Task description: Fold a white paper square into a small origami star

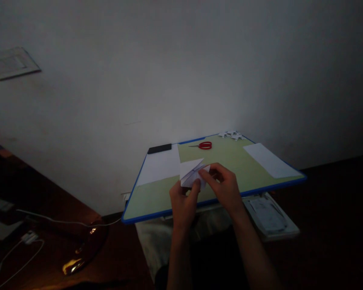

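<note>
A partly folded piece of white paper is held up over the near side of the table. My left hand grips its lower edge, with the thumb pressed on the front face. From the other side, my right hand pinches the paper's right part between thumb and fingers. A diagonal fold with layered flaps shows across the sheet. Beyond the hands, scissors with red handles lie on the table, blades pointing left.
The green tabletop has a blue rim. White sheets lie at left and right. A black flat object rests at the back left, small folded white paper pieces at the back right. A white cable runs at left.
</note>
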`<state>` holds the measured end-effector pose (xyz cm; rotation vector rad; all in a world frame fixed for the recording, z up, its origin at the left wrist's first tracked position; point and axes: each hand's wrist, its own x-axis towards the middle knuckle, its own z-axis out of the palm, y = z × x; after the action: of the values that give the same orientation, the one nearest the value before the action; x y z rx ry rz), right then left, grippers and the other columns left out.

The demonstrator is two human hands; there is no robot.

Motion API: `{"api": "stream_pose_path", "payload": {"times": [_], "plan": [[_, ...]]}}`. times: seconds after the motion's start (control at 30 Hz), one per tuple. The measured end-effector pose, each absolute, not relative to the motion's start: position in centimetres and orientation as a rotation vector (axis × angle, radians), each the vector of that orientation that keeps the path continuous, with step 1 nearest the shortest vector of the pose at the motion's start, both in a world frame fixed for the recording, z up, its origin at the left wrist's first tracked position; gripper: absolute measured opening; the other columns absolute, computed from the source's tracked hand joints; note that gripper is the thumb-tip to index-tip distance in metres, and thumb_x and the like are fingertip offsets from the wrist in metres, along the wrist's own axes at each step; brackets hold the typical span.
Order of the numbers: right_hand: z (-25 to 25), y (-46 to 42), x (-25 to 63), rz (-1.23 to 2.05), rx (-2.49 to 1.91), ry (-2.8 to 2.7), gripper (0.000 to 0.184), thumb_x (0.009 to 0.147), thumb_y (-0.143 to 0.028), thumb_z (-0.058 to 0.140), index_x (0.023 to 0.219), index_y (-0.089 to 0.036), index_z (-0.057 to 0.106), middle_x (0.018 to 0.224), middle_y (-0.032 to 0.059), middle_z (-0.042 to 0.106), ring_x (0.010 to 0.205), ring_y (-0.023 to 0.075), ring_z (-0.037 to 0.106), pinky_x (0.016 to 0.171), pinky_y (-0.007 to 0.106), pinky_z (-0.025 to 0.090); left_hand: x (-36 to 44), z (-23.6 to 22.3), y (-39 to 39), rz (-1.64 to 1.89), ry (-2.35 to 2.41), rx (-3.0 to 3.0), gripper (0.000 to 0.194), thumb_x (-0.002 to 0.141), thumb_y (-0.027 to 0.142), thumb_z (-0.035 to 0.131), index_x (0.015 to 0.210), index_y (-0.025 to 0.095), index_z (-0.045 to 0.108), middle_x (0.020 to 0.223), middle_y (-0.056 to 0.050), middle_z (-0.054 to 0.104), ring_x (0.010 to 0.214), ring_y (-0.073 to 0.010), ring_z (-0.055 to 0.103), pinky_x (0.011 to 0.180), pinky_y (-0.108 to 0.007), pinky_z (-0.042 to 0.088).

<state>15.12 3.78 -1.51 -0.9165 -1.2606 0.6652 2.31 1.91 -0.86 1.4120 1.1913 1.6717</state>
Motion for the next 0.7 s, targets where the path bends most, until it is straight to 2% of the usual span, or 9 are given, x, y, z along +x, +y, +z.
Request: {"api": "stream_pose_path", "payload": {"times": [0.1,0.2,0.3,0.47,0.7], "plan": [[-1.70,3.93,15.12,0.639,-0.892,-1.240,0.011,0.091,-0.031,0.076,0.087,-0.021,0.077,0.079,0.0003,0.071,0.071,0.0157,0.064,0.062,0.028,0.047,2.39,-0.91,1.84,1.679,1.198,1.411,0.018,0.076,0.033,0.077,0.073,0.014,0.077,0.062,-0.004,0.071,0.057,-0.0159,0.061,0.057,-0.026,0.051],[-1.67,3.96,15.10,0.490,-0.828,-1.305,0.007,0.092,-0.024,0.076,0.095,-0.023,0.083,0.086,0.0024,0.074,0.075,0.0162,0.066,0.063,0.028,0.050,2.47,-0.88,1.78,1.687,1.196,1.353,0.026,0.077,0.039,0.079,0.069,0.014,0.075,0.059,-0.004,0.069,0.054,-0.0159,0.062,0.054,-0.025,0.050],[-1.65,3.96,15.12,0.319,-0.757,-1.401,0.017,0.094,-0.016,0.075,0.103,-0.027,0.085,0.088,0.0028,0.074,0.075,0.0156,0.067,0.064,0.028,0.052,2.49,-0.74,1.80,1.694,1.213,1.298,0.034,0.079,0.046,0.080,0.069,0.013,0.075,0.057,-0.005,0.069,0.053,-0.0164,0.064,0.052,-0.025,0.051],[-2.25,4.28,15.52,0.144,-0.682,-1.504,0.029,0.098,-0.013,0.071,0.116,-0.033,0.083,0.095,0.0045,0.075,0.087,0.0186,0.071,0.076,0.033,0.058,2.35,-0.95,2.04,1.661,1.224,1.316,0.029,0.077,0.041,0.083,0.079,0.013,0.080,0.058,-0.004,0.071,0.051,-0.0154,0.064,0.051,-0.024,0.051],[-2.26,4.01,15.79,0.075,-0.623,-1.582,0.036,0.098,-0.011,0.069,0.122,-0.035,0.080,0.098,0.0056,0.074,0.090,0.0208,0.067,0.073,0.036,0.056,2.56,-1.17,2.00,1.758,1.198,1.241,0.025,0.077,0.037,0.084,0.080,0.013,0.080,0.064,-0.003,0.073,0.053,-0.0133,0.063,0.051,-0.022,0.050]]}}
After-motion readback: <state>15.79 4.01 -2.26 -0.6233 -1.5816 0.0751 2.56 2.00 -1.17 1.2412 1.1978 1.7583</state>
